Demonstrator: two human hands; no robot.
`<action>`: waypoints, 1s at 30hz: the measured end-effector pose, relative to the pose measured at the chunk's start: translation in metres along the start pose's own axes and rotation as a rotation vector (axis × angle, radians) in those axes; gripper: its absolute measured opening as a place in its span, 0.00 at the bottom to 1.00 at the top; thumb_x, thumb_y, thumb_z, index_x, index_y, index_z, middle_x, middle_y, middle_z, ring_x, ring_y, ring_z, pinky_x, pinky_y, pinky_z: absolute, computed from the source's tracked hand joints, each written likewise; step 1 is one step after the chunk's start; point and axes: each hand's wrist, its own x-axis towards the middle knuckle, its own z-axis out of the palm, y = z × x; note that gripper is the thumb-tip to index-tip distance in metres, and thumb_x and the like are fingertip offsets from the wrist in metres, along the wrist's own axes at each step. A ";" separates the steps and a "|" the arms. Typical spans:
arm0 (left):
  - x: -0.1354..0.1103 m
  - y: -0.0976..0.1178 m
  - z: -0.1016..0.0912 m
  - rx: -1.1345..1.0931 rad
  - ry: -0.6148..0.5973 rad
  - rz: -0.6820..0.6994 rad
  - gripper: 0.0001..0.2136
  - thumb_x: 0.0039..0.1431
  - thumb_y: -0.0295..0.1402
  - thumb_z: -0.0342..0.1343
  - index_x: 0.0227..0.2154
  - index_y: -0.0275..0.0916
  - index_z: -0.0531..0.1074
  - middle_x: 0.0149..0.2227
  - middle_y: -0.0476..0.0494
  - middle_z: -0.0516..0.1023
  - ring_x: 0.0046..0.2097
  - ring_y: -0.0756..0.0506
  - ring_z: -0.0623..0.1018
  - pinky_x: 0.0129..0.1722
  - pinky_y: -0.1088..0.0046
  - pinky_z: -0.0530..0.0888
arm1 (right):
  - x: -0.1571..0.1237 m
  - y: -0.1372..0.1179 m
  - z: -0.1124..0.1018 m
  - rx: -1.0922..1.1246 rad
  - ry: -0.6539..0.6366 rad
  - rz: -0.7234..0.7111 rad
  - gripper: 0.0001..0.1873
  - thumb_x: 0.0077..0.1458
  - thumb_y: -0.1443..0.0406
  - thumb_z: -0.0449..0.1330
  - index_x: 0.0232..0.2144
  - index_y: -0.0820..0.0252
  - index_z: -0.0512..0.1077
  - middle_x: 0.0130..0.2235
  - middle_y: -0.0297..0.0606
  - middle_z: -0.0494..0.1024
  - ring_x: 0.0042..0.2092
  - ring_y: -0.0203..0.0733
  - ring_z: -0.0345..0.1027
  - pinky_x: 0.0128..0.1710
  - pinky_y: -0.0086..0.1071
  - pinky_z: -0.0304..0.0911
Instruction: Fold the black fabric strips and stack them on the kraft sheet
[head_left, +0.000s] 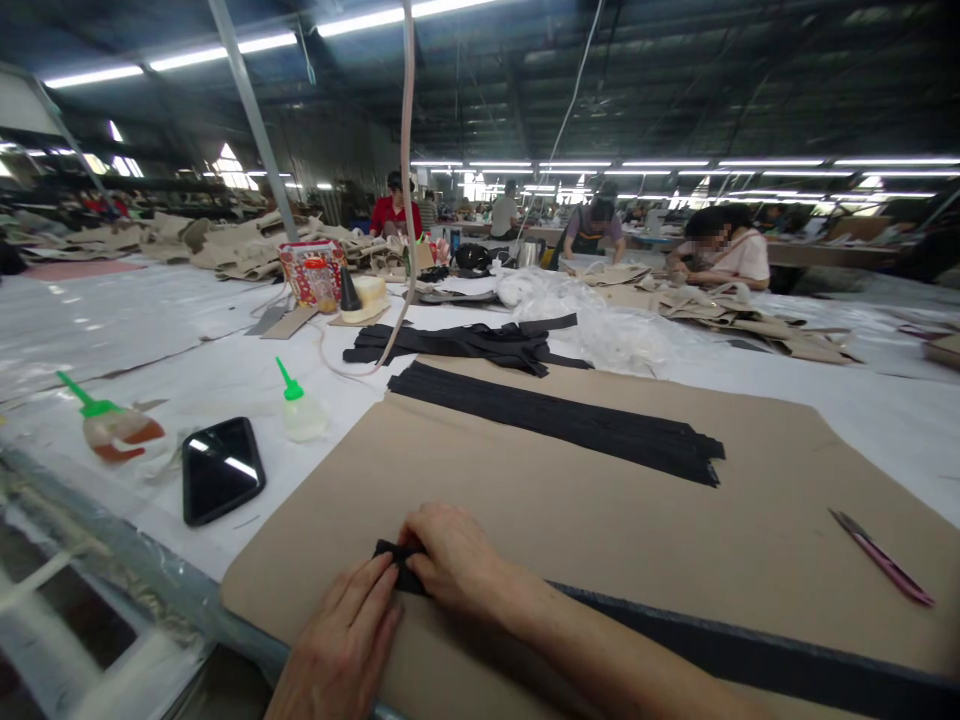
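Note:
A long black fabric strip (712, 640) runs across the tan board (570, 540) from the lower right, passing behind my right forearm. Its near end pokes out between my two hands. My right hand (454, 560) is closed on that end, thumb and fingers pinching the material. Beside it, my left hand (345, 630) lies with its fingers stretched out, their tips touching the strip's left edge; its thumb is hidden. Farther up the board rests a flat stack of black strips (555, 420). Behind that, more black strips (457, 345) lie in a loose heap.
Pink-handled thread snips (885, 560) lie on the board at right. Left of the board are a phone (223, 470) and two green-tipped squeeze bottles, one with clear content (302, 412), one with reddish-brown (116, 430). Clear plastic (592, 315) and co-workers are beyond.

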 end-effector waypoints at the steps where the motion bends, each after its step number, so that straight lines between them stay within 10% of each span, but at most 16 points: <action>1: -0.001 -0.002 -0.001 -0.002 -0.006 -0.007 0.18 0.59 0.32 0.52 0.52 0.38 0.67 0.52 0.41 0.73 0.53 0.42 0.72 0.52 0.70 0.71 | 0.000 0.000 0.001 0.004 0.006 -0.002 0.12 0.48 0.71 0.54 0.35 0.59 0.74 0.37 0.38 0.76 0.40 0.40 0.66 0.40 0.30 0.58; 30: 0.001 -0.018 -0.009 0.108 -0.026 0.114 0.18 0.62 0.35 0.48 0.53 0.35 0.65 0.53 0.41 0.72 0.54 0.45 0.71 0.52 0.71 0.72 | -0.020 0.016 0.026 -0.206 0.125 -0.279 0.13 0.59 0.74 0.51 0.43 0.60 0.70 0.41 0.39 0.69 0.42 0.39 0.59 0.46 0.30 0.57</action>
